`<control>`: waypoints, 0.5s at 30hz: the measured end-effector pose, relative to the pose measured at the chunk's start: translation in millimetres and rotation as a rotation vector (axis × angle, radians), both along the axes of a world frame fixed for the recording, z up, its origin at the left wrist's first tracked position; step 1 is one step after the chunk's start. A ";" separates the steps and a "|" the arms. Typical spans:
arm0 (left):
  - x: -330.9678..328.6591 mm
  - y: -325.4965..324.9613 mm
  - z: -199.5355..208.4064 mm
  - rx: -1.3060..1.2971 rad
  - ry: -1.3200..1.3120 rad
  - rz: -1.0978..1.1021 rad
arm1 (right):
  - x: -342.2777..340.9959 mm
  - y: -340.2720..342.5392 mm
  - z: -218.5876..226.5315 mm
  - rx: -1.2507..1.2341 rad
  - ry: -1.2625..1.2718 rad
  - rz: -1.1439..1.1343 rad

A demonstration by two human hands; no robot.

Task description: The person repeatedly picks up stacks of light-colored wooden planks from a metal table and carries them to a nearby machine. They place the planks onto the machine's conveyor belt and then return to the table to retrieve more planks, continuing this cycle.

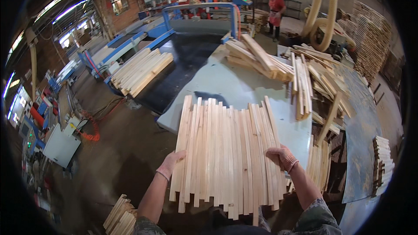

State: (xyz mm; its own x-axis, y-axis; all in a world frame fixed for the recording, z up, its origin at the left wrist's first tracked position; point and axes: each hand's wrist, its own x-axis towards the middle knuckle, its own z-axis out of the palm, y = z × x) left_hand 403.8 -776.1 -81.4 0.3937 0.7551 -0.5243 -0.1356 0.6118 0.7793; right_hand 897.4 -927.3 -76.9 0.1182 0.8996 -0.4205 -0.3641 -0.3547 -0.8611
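Note:
Between my gloved hands is a wide row of pale wooden strips (226, 156), side by side with uneven ends. My left hand (173, 162) presses on the row's left edge, its fingers partly hidden behind the wood. On the opposite edge my right hand (283, 157) is closed, with the thumb over the outermost strips. The row's far end lies over the light grey tabletop (252, 85), while its near end sticks out toward my body. Whether the strips rest on the table or hang clear of it I cannot tell.
Left of the table, a bundle of strips (141, 70) lies on a black conveyor belt (187, 52) with a blue frame (198, 6). Stacked boards (257, 58) and loose strips (302, 82) lie at the far right. A person in red (275, 11) stands at the back. More wood (120, 217) sits low left.

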 end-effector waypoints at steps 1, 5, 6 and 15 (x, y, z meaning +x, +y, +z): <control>-7.7 17.3 0.6 0.081 0.027 0.006 | -9.3 18.9 -2.5 0.005 0.011 -0.013; -19.4 87.1 5.6 0.220 0.109 -0.023 | -50.3 76.5 -2.8 -0.018 0.057 -0.197; -18.1 111.2 9.1 0.219 0.112 -0.049 | -49.6 90.2 -8.6 -0.026 0.052 -0.230; -4.6 339.2 46.8 0.607 1.098 -0.543 | -98.8 230.0 -5.1 -0.019 0.045 -0.377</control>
